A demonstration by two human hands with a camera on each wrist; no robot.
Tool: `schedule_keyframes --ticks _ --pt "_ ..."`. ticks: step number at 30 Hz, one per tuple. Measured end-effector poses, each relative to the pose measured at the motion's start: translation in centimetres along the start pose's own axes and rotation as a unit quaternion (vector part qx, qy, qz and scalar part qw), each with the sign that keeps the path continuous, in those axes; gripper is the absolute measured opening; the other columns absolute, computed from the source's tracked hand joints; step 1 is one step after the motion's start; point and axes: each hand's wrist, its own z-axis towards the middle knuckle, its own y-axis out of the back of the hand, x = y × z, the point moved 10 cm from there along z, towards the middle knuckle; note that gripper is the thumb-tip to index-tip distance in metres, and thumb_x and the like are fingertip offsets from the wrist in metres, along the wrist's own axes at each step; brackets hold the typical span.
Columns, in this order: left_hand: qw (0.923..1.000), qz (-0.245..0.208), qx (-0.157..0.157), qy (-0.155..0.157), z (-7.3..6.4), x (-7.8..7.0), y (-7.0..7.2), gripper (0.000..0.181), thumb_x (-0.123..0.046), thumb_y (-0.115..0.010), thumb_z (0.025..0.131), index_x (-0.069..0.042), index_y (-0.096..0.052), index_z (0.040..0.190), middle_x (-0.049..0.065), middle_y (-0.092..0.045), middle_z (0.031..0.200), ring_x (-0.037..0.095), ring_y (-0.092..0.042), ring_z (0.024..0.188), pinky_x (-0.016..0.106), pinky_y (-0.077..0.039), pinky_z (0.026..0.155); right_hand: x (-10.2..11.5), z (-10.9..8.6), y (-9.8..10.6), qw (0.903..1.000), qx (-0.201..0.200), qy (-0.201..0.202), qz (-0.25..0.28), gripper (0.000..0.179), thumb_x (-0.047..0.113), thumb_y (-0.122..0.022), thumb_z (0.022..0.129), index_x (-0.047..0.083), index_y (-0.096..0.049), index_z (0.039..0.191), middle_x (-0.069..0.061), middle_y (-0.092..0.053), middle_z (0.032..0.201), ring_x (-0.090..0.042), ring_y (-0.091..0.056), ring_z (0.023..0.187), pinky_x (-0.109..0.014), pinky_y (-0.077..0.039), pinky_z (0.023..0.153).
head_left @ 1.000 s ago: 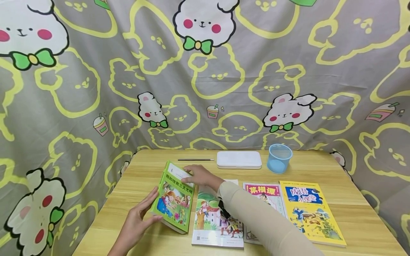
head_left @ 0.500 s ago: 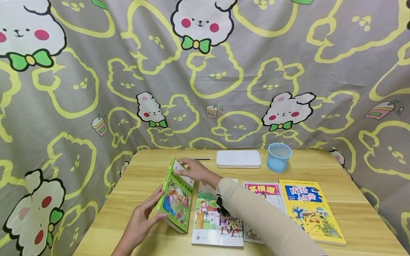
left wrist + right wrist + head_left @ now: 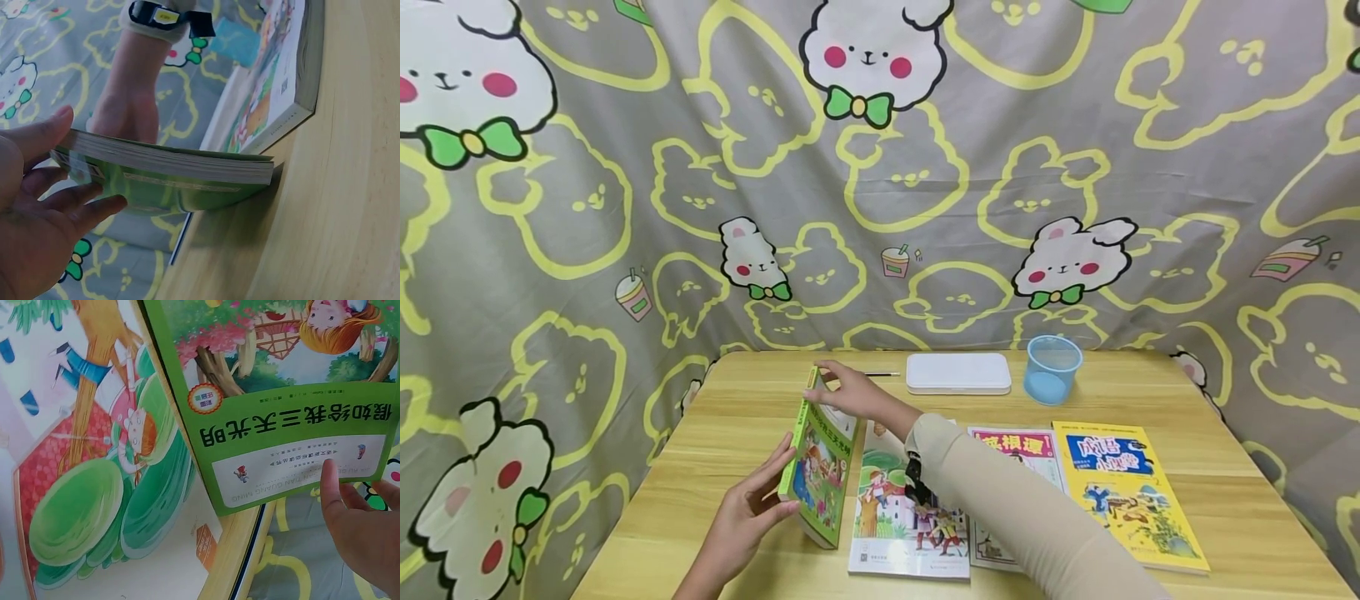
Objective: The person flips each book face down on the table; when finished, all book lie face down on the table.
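A thick green book [image 3: 824, 471] with an illustrated cover stands tilted on its long edge at the left of the table, spine raised to the left. My left hand [image 3: 741, 517] holds its lower spine corner, thumb in front and fingers behind. In the left wrist view the fingers of that left hand [image 3: 47, 206] lie under the back cover [image 3: 181, 194]. My right hand [image 3: 853, 392] pinches the top end of the book. In the right wrist view the thumb of the right hand [image 3: 356, 525] presses the white title panel, its other fingers mostly hidden behind the cover.
Right of the green book lie a picture book [image 3: 895, 533], a pink-titled book [image 3: 1018, 442] partly under my right sleeve, and a yellow book [image 3: 1131, 500]. Behind them are a thin dark stick [image 3: 883, 374], a white case [image 3: 958, 372] and a blue cup [image 3: 1054, 369]. A patterned curtain encloses the table.
The green book has tipped more upright, its spine side rising and shifting right. Both hands moved with it; the right hand slid along the top end toward the spine.
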Motion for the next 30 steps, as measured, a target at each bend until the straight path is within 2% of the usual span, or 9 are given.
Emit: schedule_keyframes --ticks 1,3,10,12,17,19,22,25,30 --pt "1.0000 0.002 -0.001 0.005 0.0 0.0 0.0 0.069 -0.008 -0.076 0.091 -0.006 -0.047 0.153 0.007 -0.025 0.168 0.027 -0.037 0.143 0.044 -0.050 0.105 0.0 0.0 -0.1 1.0000 0.002 -0.001 0.007 0.078 0.056 -0.062 0.099 0.021 -0.032 0.163 -0.014 -0.047 0.156 -0.027 -0.068 0.115 -0.040 -0.059 0.090" --pt "1.0000 0.002 0.002 0.008 0.0 0.0 0.0 0.069 -0.008 -0.076 0.091 -0.005 -0.047 0.153 0.011 -0.024 0.169 0.029 -0.035 0.144 0.045 -0.051 0.105 0.0 0.0 -0.2 0.9996 0.005 -0.002 0.028 0.078 0.052 -0.064 0.099 0.021 -0.032 0.163 -0.015 -0.046 0.156 -0.025 -0.070 0.109 -0.039 -0.060 0.088" --pt "0.9993 0.030 0.024 -0.003 -0.2 -0.6 0.3 0.066 -0.012 -0.072 0.095 -0.006 -0.045 0.155 0.010 -0.021 0.169 0.034 -0.028 0.146 0.059 -0.044 0.105 0.5 0.0 -0.7 0.9944 0.011 0.002 0.105 0.078 0.041 -0.070 0.098 0.020 -0.032 0.162 -0.017 -0.043 0.158 -0.030 -0.068 0.115 -0.051 -0.057 0.098" --pt "0.9986 0.039 0.032 -0.014 -0.2 -0.9 0.3 0.065 -0.011 -0.070 0.097 -0.005 -0.044 0.155 0.011 -0.021 0.169 0.030 -0.027 0.147 0.064 -0.040 0.105 0.7 0.1 -0.8 0.9925 0.012 0.003 0.122 0.078 0.040 -0.071 0.098 0.020 -0.032 0.162 -0.017 -0.043 0.157 -0.031 -0.067 0.118 -0.049 -0.057 0.098" --pt "0.9975 0.045 0.047 -0.027 -0.3 -1.3 0.4 0.064 -0.007 -0.068 0.097 -0.004 -0.043 0.156 0.013 -0.021 0.169 0.004 -0.028 0.148 0.068 -0.035 0.106 0.9 0.2 -1.3 0.9828 0.020 -0.002 0.184 0.079 0.033 -0.073 0.098 0.019 -0.030 0.162 -0.017 -0.040 0.159 -0.033 -0.061 0.128 -0.042 -0.057 0.100" --pt "0.9970 0.049 0.051 -0.032 -0.3 -1.4 0.5 0.063 -0.005 -0.068 0.097 -0.004 -0.044 0.155 0.013 -0.022 0.169 -0.004 -0.029 0.146 0.063 -0.040 0.109 0.9 0.2 -1.6 0.9778 0.024 -0.006 0.208 0.079 0.030 -0.073 0.098 0.019 -0.030 0.162 -0.016 -0.038 0.161 -0.033 -0.060 0.130 -0.042 -0.056 0.101" --pt "0.9956 0.056 0.058 -0.047 -0.4 -1.8 0.6 0.063 -0.002 -0.068 0.096 -0.002 -0.045 0.154 0.015 -0.024 0.168 -0.005 -0.030 0.146 0.039 -0.045 0.112 0.9 0.4 -1.9 0.9713 0.026 -0.009 0.236 0.078 0.026 -0.074 0.097 0.018 -0.031 0.162 -0.016 -0.037 0.162 -0.032 -0.060 0.130 -0.042 -0.055 0.102" --pt "0.9935 0.068 0.065 -0.064 -0.4 -2.2 0.6 0.062 -0.003 -0.069 0.096 -0.004 -0.047 0.154 0.017 -0.025 0.167 -0.003 -0.031 0.146 0.020 -0.039 0.110 0.7 0.5 -2.1 0.9655 0.029 -0.011 0.259 0.077 0.022 -0.074 0.097 0.018 -0.031 0.161 -0.015 -0.035 0.163 -0.031 -0.060 0.130 -0.040 -0.055 0.103" --pt "0.9901 0.084 0.074 -0.085 -0.6 -2.6 0.4 0.062 -0.004 -0.071 0.095 -0.011 -0.050 0.153 0.019 -0.028 0.166 0.000 -0.033 0.146 0.017 -0.037 0.111 0.1 0.4 -2.4 0.9597 0.036 -0.014 0.278 0.075 0.017 -0.074 0.097 0.017 -0.033 0.160 -0.015 -0.033 0.163 -0.029 -0.057 0.133 -0.038 -0.053 0.105"
